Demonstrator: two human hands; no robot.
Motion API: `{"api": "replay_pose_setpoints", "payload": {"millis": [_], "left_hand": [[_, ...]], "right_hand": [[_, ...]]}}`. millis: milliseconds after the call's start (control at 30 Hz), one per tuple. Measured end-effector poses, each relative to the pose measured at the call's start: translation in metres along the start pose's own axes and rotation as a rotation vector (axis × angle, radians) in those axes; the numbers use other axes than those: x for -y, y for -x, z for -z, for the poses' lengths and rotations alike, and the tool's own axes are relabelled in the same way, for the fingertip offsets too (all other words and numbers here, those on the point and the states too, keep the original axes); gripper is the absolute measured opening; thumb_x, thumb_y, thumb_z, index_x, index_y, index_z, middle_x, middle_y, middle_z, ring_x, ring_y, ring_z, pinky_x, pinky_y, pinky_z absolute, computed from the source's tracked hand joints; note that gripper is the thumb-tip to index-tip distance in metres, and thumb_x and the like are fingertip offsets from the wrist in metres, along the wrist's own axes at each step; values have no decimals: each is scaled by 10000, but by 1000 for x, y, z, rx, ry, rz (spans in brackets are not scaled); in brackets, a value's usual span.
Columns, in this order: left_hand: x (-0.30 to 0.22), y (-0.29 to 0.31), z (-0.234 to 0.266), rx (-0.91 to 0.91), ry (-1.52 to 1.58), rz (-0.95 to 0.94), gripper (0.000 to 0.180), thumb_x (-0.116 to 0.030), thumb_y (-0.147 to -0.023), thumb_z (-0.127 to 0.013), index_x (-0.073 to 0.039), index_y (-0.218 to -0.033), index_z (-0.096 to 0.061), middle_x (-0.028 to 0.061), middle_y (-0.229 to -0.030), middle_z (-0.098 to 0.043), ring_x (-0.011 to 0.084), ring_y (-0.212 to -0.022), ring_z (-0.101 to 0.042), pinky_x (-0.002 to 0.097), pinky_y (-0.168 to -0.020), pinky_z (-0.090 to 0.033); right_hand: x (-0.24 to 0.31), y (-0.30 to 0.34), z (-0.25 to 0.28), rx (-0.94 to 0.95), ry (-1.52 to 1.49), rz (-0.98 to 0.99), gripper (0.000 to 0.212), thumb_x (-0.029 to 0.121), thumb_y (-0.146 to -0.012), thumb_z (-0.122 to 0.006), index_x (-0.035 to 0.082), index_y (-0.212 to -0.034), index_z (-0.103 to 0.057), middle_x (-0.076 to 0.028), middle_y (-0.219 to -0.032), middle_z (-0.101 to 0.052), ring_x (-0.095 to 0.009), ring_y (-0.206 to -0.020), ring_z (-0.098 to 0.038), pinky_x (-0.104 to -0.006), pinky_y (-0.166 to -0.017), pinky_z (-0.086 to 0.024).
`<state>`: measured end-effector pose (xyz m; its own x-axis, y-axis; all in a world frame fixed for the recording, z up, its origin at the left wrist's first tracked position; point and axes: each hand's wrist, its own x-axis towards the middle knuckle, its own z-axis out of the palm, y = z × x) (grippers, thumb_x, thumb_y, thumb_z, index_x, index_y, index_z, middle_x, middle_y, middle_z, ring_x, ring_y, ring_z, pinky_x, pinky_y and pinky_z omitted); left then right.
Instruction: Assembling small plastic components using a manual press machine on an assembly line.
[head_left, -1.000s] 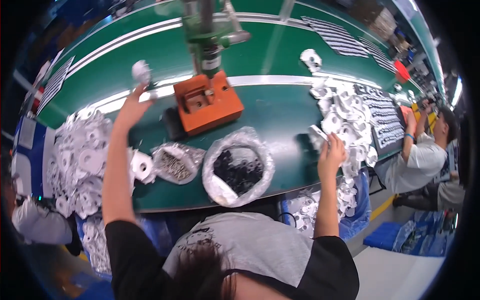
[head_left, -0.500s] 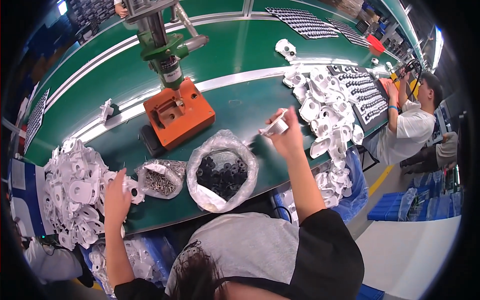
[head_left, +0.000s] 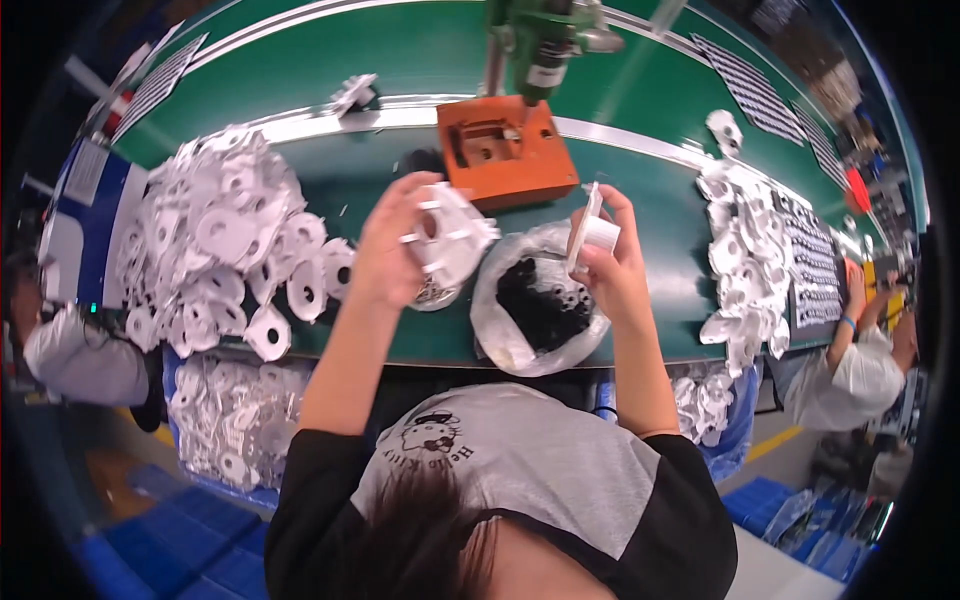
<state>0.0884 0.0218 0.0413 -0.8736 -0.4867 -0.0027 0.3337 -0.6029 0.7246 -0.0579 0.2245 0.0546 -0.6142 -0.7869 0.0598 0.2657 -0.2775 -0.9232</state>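
Observation:
My left hand (head_left: 392,240) is closed on a white plastic housing part (head_left: 455,240), its hollow side with a round hole showing. In my right hand (head_left: 618,262) a second white plastic part (head_left: 597,234) is gripped, seen nearly edge-on with a ribbed block sticking out. Both hands are raised over the near side of the bench. Just below them sits a clear bag (head_left: 487,318) of small black round pieces (head_left: 540,305). A bag of metal pins (head_left: 434,294) is mostly hidden under the left-hand part. Behind the hands stands an orange fixture block (head_left: 510,180).
A green press (head_left: 545,50) rises over the fixture. White parts are heaped at left (head_left: 225,230) and right (head_left: 745,260). Blue-lined bins (head_left: 240,420) with more parts stand below the bench edge. Co-workers sit on both sides, one in a white shirt (head_left: 850,360).
My left hand has lifted from the left heap's edge with a white part and moved right, toward the bench's middle. The right hand still holds its part. The view has swung left.

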Motion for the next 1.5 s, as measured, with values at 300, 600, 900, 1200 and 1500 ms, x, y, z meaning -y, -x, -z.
{"api": "replay_pose_setpoints", "payload": {"millis": [300,600,900,1200,1500], "left_hand": [[32,19,-31,137,492,166,370,-255,-966,-430,-53,-1274,-463,137,-1228,-538,228,-1113,-549,339,-931,-462],[74,18,4,108,326,-4,380,-221,-914,-503,-63,-1258,-463,149,-1240,-516,244,-1085,-563,350,-904,-487],[76,21,-13,72,462,166,307,-336,-930,-520,-144,-1170,-512,-10,-1084,-566,120,-978,-581,255,-802,-492],[67,23,-16,-188,177,17,267,-165,-910,-528,-31,-1136,-486,75,-1090,-561,162,-971,-581,291,-824,-484],[6,31,-37,418,-1783,-727,382,-123,-685,-706,-95,-1041,-571,83,-1228,-514,331,-1202,-431,501,-1051,-271]], "right_hand": [[-19,-12,-44,284,431,378,669,79,-738,-692,55,-1325,-372,-112,-1272,-419,-231,-1167,-444,-351,-988,-347],[-25,-13,-55,439,452,163,712,58,-757,-679,25,-1377,-330,-138,-1394,-395,-211,-1242,-419,-334,-1031,-324],[-38,-10,-53,362,566,398,718,73,-728,-680,31,-1367,-355,-127,-1353,-431,-233,-1203,-460,-337,-1000,-354],[-23,-16,-51,272,561,184,711,75,-733,-727,54,-1352,-379,-59,-1179,-461,-139,-1019,-494,-258,-869,-424],[-15,-17,-12,101,336,-229,805,115,-749,-727,31,-1396,-255,-122,-1055,-532,-179,-918,-567,-274,-755,-489]]}}
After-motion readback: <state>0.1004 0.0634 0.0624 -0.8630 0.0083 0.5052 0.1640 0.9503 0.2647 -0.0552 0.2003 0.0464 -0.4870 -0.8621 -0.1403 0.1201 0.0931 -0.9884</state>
